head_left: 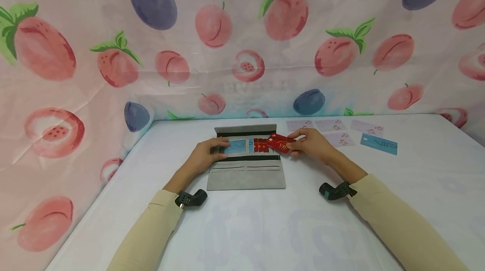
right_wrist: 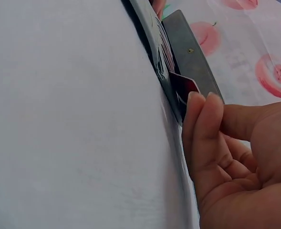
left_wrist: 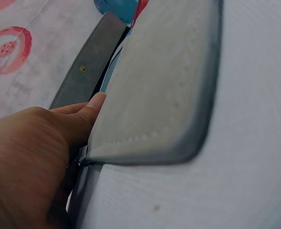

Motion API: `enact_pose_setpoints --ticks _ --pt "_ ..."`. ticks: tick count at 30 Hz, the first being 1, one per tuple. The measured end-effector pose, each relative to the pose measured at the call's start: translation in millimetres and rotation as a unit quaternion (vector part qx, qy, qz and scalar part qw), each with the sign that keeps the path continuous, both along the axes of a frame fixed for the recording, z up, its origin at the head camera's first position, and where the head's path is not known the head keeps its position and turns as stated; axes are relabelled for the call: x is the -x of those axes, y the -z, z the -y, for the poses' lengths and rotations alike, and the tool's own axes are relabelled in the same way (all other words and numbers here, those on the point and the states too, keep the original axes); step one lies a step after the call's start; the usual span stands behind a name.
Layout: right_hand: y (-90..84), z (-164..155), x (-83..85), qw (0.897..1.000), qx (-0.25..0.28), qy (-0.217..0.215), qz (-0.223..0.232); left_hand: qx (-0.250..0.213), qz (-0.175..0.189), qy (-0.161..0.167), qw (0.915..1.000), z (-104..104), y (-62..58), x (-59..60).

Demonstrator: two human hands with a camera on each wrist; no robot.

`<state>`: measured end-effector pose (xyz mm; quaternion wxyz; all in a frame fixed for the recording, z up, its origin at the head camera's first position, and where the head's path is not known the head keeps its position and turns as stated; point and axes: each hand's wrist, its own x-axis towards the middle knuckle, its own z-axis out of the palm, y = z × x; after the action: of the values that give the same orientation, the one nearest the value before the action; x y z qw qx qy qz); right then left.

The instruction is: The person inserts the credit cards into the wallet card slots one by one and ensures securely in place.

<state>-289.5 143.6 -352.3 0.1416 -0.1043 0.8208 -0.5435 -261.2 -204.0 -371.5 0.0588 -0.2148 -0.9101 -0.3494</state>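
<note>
**Red card poised at wallet's edge**

A grey wallet lies open on the white surface. The left hand presses its fingers flat on the card slots; the right hand pinches a red card at the wallet's right edge. If the card meets the slot askew, it may jam or slip free, and the wallet may slide if the pressing eases.

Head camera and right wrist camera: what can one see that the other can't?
Only the head view shows the left hand resting on the open grey wallet, the blue card and pale cards lying on the table.
Only the right wrist view shows the wallet's small snap stud up close.
Both show the right hand pinching the red card at the wallet's edge.
</note>
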Motion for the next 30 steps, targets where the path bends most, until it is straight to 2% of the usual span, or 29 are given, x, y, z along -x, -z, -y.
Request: enact_pose_setpoints --ticks 4,7,13,17,24,30 --pt "1.2 0.5 -0.6 1.0 -0.016 -0.008 -0.018 0.003 -0.007 0.005 1.0 -0.3 -1.1 -0.5" --pt "2.1 1.4 -0.6 0.997 -0.053 -0.02 -0.046 0.005 -0.008 0.005 0.9999 0.2 -1.0 0.2" --pt "0.6 3.6 0.0 0.982 -0.143 -0.034 -0.12 0.001 -0.009 0.007 0.9999 1.9 2.0 2.2" --pt "-1.9 3.3 0.0 0.973 -0.18 -0.039 -0.137 -0.005 -0.009 0.009 0.9999 1.3 4.3 3.9" --pt "-8.3 5.1 1.7 0.963 -0.213 -0.061 -0.152 0.003 -0.016 0.005 0.9999 0.6 4.1 4.9" --pt "-7.5 9.9 6.1 0.96 -0.212 -0.07 -0.17 -0.003 -0.013 0.006 0.9999 0.8 3.0 2.1"
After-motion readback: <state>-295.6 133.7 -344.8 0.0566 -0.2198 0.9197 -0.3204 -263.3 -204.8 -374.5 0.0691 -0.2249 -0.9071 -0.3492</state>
